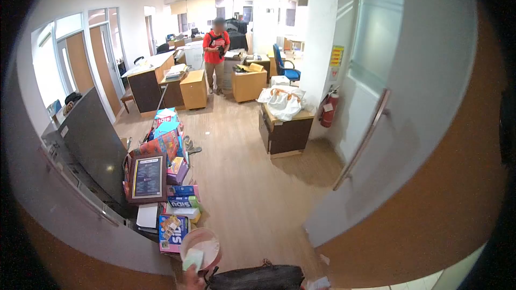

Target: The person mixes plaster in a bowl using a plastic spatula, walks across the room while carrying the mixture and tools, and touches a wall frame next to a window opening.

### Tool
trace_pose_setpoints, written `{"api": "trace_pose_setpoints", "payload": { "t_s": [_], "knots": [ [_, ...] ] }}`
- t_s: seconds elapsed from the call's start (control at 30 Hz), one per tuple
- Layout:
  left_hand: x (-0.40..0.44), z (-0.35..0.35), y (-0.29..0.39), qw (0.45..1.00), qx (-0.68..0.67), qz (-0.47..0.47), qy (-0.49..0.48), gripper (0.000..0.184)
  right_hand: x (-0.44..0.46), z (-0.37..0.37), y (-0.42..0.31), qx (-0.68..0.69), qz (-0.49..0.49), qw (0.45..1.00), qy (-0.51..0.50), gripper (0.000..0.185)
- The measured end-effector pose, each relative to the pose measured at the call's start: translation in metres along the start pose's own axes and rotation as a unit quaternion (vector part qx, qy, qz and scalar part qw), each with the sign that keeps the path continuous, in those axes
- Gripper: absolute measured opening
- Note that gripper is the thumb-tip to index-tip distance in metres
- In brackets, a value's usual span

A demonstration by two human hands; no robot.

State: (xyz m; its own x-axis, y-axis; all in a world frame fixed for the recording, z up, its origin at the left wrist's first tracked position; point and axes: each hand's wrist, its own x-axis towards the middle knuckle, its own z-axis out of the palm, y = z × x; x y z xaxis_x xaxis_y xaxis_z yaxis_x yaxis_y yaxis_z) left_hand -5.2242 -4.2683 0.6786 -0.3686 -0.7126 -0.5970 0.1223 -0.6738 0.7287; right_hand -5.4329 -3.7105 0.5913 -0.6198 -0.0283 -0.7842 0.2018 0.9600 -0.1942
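Note:
At the bottom edge, my left hand (192,279) is partly in view, its fingers closed on a pale greenish-white cloth (193,259). The cloth overlaps the near side of a pink bucket (215,240), which shows something whitish inside. Whether my hand also touches the bucket, I cannot tell. A dark bag or pouch (258,278) at my body fills the bottom centre. To its right, a small whitish piece (320,283) shows at the lower edge. My right hand cannot be made out there.
Boxes (174,233) and a framed board (147,178) line the left wall. An open door with a long handle (363,139) stands at right. Ahead are a cabinet (286,134) bearing white bags, a fire extinguisher (329,108), desks, and a person in a red shirt (216,48).

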Motion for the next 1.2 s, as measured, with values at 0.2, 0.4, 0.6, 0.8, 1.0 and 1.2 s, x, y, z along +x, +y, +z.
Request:
{"api": "trace_pose_setpoints", "payload": {
  "t_s": [0.2,0.4,0.6,0.8,1.0,1.2],
  "knots": [
    [0.059,0.163,0.054,0.999,0.049,-0.012,0.007,0.054,0.156,-0.224,-0.320,0.074,-0.203,0.974,0.069,0.055],
    [0.232,0.281,0.144,0.997,0.074,0.009,0.000,0.051,0.297,-0.304,-0.586,0.174,-0.269,0.938,0.132,0.047],
    [0.409,0.410,0.266,0.991,0.121,0.049,-0.018,0.048,0.377,-0.245,-0.548,0.086,-0.051,0.989,0.112,0.045],
    [0.572,0.544,0.349,0.986,0.148,0.066,-0.049,0.046,0.326,-0.252,-0.582,0.108,0.119,0.987,0.001,0.042],
    [0.702,0.670,0.384,0.990,0.128,0.028,-0.043,0.045,0.465,-0.343,-0.721,0.099,0.092,0.991,0.007,0.042],
    [0.803,0.770,0.443,0.992,0.122,0.019,-0.031,0.044,0.664,-0.558,-1.039,0.080,-0.165,0.971,0.155,0.043]
  ]
}}
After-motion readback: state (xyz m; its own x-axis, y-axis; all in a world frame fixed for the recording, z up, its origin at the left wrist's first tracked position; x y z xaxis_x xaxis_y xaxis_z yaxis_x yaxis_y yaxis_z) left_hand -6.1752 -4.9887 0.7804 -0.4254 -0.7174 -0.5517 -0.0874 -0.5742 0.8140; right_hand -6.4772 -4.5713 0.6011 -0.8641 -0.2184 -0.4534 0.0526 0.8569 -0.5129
